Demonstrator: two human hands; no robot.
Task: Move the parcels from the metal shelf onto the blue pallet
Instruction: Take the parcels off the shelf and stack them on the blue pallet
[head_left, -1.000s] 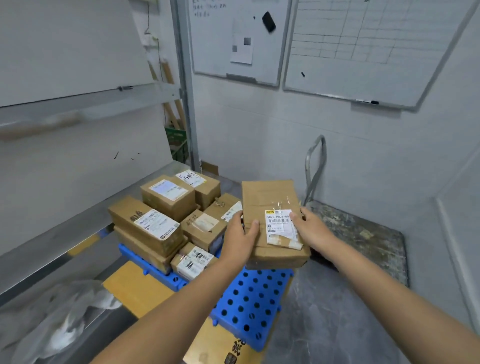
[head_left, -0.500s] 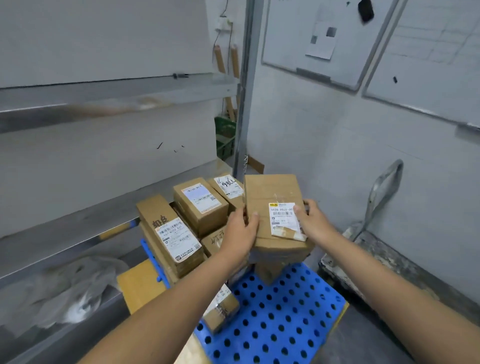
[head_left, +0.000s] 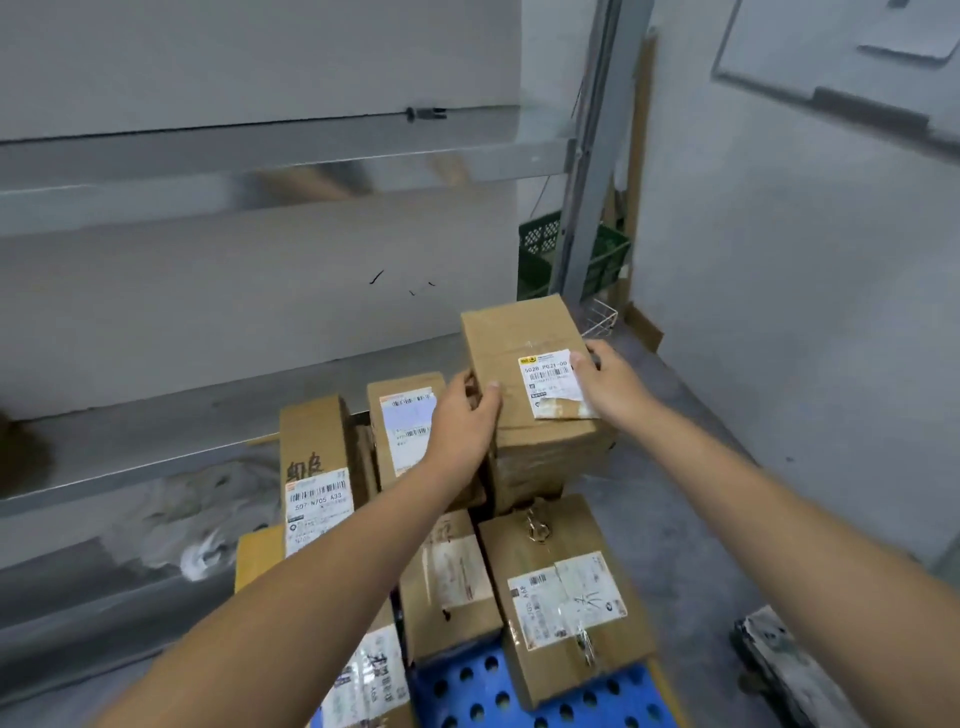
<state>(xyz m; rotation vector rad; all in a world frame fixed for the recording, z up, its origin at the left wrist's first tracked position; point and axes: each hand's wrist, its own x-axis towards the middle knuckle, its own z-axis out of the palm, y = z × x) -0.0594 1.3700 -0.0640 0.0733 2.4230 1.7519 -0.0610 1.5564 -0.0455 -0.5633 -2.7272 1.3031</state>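
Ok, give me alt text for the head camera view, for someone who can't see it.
Both bare hands, left hand and right hand, hold a brown cardboard parcel with a white label above other stacked cardboard parcels on a blue perforated plastic pallet, beside a grey metal shelf.

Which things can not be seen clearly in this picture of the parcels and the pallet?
- Blue pallet, head view: mostly hidden under parcels, cut off by the bottom edge.
- Held parcel: its underside is hidden, so contact with the stack is unclear.
- Label: small print too blurred; right hand covers its edge.

Matt cardboard parcel (head_left: 524, 364); glossy perforated plastic pallet (head_left: 483, 696).
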